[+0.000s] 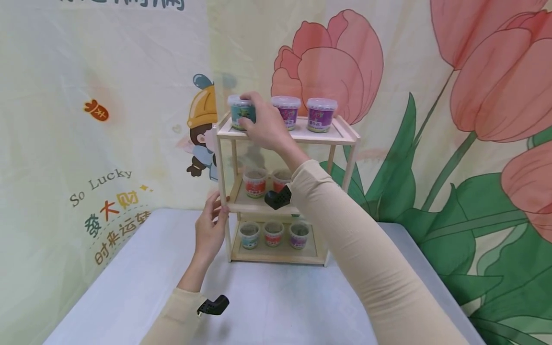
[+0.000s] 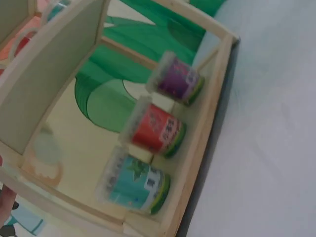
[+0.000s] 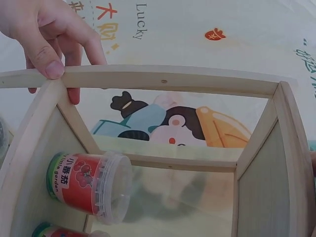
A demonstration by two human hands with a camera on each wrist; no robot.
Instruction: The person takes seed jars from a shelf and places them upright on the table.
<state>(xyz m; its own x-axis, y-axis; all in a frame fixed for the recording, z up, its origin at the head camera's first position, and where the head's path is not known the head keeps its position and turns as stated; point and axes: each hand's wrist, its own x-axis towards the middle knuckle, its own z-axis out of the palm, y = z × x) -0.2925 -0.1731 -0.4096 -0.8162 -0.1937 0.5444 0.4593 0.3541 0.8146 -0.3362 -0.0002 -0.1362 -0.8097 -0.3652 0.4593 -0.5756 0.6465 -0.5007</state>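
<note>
My right hand (image 1: 269, 122) reaches up to the top tier of a small wooden shelf rack (image 1: 280, 138) and grips a teal lidded plastic tub (image 1: 236, 113) at its left end. The tub looks upright at board height. Two purple tubs, one (image 1: 290, 114) partly behind the hand and another (image 1: 321, 117) to its right, stand on the same board. Lower down, my left hand (image 1: 210, 230) holds the rack's left front post near the middle tier. The right wrist view shows that thumb on the post and the fingers around it.
Red tubs (image 1: 255, 184) stand on the middle tier, partly hidden by my right arm. On the bottom tier are a teal tub (image 2: 138, 185), a red tub (image 2: 157, 129) and a purple tub (image 2: 177, 79). The rack stands on a white-covered table (image 1: 276, 306) before a printed cloth backdrop (image 1: 151, 96).
</note>
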